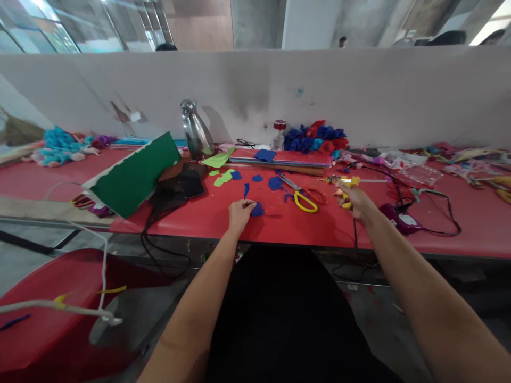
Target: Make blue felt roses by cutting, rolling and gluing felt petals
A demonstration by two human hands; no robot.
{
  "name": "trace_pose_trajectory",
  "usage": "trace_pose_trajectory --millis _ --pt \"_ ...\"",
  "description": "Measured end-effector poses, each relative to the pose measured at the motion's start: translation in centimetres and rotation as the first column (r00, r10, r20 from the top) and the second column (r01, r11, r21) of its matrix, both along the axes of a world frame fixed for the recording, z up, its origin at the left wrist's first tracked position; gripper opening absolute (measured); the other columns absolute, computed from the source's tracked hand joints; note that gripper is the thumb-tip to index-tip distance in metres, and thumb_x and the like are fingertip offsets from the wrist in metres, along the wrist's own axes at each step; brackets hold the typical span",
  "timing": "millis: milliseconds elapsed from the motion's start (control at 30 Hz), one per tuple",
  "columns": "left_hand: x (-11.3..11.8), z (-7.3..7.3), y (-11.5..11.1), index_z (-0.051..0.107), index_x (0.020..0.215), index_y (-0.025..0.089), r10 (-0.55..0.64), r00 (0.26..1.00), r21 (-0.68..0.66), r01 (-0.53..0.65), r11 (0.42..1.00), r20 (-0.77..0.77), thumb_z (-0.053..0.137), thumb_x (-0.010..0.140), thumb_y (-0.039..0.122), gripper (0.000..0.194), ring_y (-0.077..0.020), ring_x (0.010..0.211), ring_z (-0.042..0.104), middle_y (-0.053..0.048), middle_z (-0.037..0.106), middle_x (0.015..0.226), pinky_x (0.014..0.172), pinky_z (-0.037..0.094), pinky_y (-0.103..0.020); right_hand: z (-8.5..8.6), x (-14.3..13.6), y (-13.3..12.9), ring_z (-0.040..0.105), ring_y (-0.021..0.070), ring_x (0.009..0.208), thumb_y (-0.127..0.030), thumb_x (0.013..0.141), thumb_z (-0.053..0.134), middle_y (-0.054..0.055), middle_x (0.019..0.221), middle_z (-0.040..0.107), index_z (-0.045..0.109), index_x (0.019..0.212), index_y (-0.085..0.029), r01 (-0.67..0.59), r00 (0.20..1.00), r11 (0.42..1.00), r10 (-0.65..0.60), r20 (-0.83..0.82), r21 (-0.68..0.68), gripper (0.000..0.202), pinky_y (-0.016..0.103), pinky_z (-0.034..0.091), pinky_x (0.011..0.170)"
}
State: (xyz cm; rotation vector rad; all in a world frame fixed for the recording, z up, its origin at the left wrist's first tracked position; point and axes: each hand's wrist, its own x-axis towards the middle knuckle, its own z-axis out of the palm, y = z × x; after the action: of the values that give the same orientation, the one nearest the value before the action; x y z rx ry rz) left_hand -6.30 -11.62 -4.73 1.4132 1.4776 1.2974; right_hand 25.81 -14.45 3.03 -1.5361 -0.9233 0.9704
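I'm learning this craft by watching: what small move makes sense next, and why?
Probably bring the yellow glue gun over to the rolled blue piece: the right hand has hold of the gun, well apart from the piece, which the left hand already pinches.

The person wears plain black clothing [287, 314], its dark cloth showing few folds. The left arm [195, 298] and right arm [423, 282] are bare, tapering to narrow wrists; the left grip [238, 215] and the right grip [355, 201] are bare human hands.
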Motion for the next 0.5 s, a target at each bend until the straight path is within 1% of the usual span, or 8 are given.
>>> trace_pose_trajectory --millis 33,100,167,233,267,333,433,500 --pt "0.0 0.0 0.0 0.073 0.077 0.016 0.006 1.000 -0.002 -0.006 1.000 -0.009 0.065 0.070 0.025 0.014 -0.0141 0.067 0.062 -0.004 0.072 0.072 0.066 0.046 -0.025 0.0 -0.8 -0.4 0.037 0.0034 0.036 -0.044 0.077 0.065 -0.003 0.053 0.053 0.051 0.071 -0.017 -0.059 0.998 0.998 0.058 0.017 0.019 0.031 0.016 0.030 0.034" --pt "0.1 0.1 0.0 0.073 0.075 0.017 0.021 0.999 -0.010 -0.022 1.000 -0.045 0.065 0.070 0.025 0.013 -0.0144 0.067 0.062 -0.004 0.072 0.072 0.066 0.046 -0.025 -0.3 -3.2 -1.2 0.038 0.0038 0.038 -0.046 0.077 0.065 -0.002 0.056 0.055 0.055 0.073 -0.016 -0.233 0.969 0.972 0.230 0.091 0.015 0.032 0.016 0.030 0.036" --pt "0.1 0.1 0.0 0.074 0.074 0.017 0.028 0.996 -0.011 -0.029 1.000 -0.081 0.066 0.069 0.026 0.013 -0.0143 0.067 0.061 -0.004 0.071 0.071 0.065 0.045 -0.025 -0.9 -6.3 -2.2 0.038 0.0049 0.040 -0.049 0.076 0.064 -0.002 0.057 0.055 0.057 0.075 -0.016 -0.388 0.901 0.920 0.390 0.191 -0.049 0.034 0.018 0.029 0.037" --pt "0.0 0.1 0.0 0.074 0.074 0.016 0.023 0.995 -0.007 -0.024 1.000 -0.099 0.065 0.070 0.027 0.014 -0.0137 0.065 0.060 -0.004 0.070 0.069 0.063 0.044 -0.024 -1.4 -9.1 -2.9 0.039 0.0060 0.042 -0.052 0.077 0.060 -0.002 0.058 0.054 0.056 0.076 -0.017 -0.507 0.824 0.859 0.506 0.254 -0.065 0.035 0.020 0.030 0.039" --pt "-0.1 0.0 0.0 0.074 0.074 0.016 0.017 0.995 -0.006 -0.018 1.000 -0.101 0.065 0.070 0.028 0.015 -0.0134 0.063 0.060 -0.003 0.070 0.067 0.061 0.043 -0.024 -1.6 -10.2 -3.1 0.040 0.0068 0.043 -0.053 0.077 0.060 -0.002 0.058 0.053 0.056 0.075 -0.017 -0.539 0.792 0.840 0.532 0.301 -0.066 0.036 0.021 0.031 0.041" --pt "-0.2 -0.1 0.1 0.074 0.075 0.016 0.008 0.995 -0.007 -0.009 1.000 -0.100 0.065 0.070 0.029 0.017 -0.0126 0.061 0.058 -0.003 0.069 0.065 0.059 0.042 -0.023 -1.9 -11.5 -3.2 0.041 0.0084 0.046 -0.055 0.077 0.057 -0.002 0.058 0.051 0.054 0.074 -0.018 -0.566 0.753 0.822 0.547 0.366 -0.063 0.037 0.023 0.032 0.044" --pt "-0.2 -0.3 0.2 0.074 0.075 0.016 0.009 0.995 -0.012 -0.010 1.000 -0.096 0.064 0.069 0.030 0.018 -0.0121 0.058 0.056 -0.002 0.068 0.063 0.057 0.041 -0.023 -2.2 -12.0 -3.0 0.041 0.0100 0.047 -0.058 0.079 0.052 -0.003 0.055 0.048 0.051 0.073 -0.019 -0.567 0.733 0.819 0.550 0.401 -0.088 0.040 0.025 0.033 0.047" --pt "-0.2 -0.3 0.2 0.075 0.076 0.015 0.008 0.996 -0.008 -0.009 1.000 -0.088 0.065 0.069 0.030 0.019 -0.0123 0.058 0.056 -0.003 0.068 0.063 0.057 0.040 -0.023 -2.2 -12.1 -2.8 0.041 0.0108 0.047 -0.059 0.079 0.050 -0.003 0.052 0.045 0.049 0.069 -0.019 -0.578 0.701 0.807 0.566 0.434 -0.121 0.041 0.025 0.032 0.049"
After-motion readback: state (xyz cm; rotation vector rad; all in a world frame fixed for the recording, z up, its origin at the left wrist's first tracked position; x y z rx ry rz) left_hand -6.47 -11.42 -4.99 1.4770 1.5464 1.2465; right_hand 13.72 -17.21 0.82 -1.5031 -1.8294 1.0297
